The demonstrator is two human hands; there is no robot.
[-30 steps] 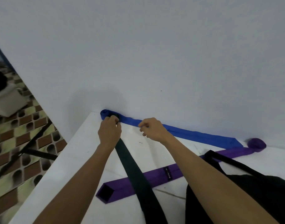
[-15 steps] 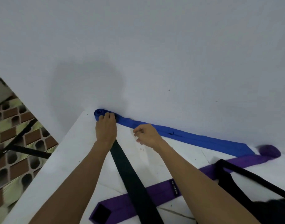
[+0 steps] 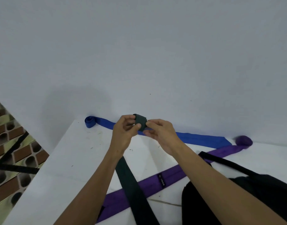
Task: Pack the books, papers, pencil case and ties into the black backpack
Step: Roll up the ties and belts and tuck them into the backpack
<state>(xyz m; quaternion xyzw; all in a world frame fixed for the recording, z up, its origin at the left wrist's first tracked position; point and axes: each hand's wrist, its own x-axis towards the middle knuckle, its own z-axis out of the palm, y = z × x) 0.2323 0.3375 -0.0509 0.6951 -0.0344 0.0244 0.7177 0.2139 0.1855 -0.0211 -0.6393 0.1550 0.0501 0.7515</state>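
A black tie (image 3: pixel 133 187) runs up the white table from the bottom edge, and its rolled end sits lifted between both hands. My left hand (image 3: pixel 123 135) and my right hand (image 3: pixel 160 135) pinch that roll from either side. Behind them a blue tie (image 3: pixel 199 138) lies along the wall with its left end rolled up. A purple tie (image 3: pixel 170 176) crosses under the black one, its far end rolled at the right. The black backpack (image 3: pixel 256 192) sits at the lower right, strap stretched toward the wall.
The white table (image 3: pixel 64 168) ends at a left edge, with patterned floor tiles (image 3: pixel 11 159) and black table legs below. A plain white wall (image 3: pixel 139 54) stands right behind the table.
Both hands left the blue tie's rolled end by the wall and came together further right, lifting the black tie's end, which is now rolled between them. The blue roll lies uncovered.
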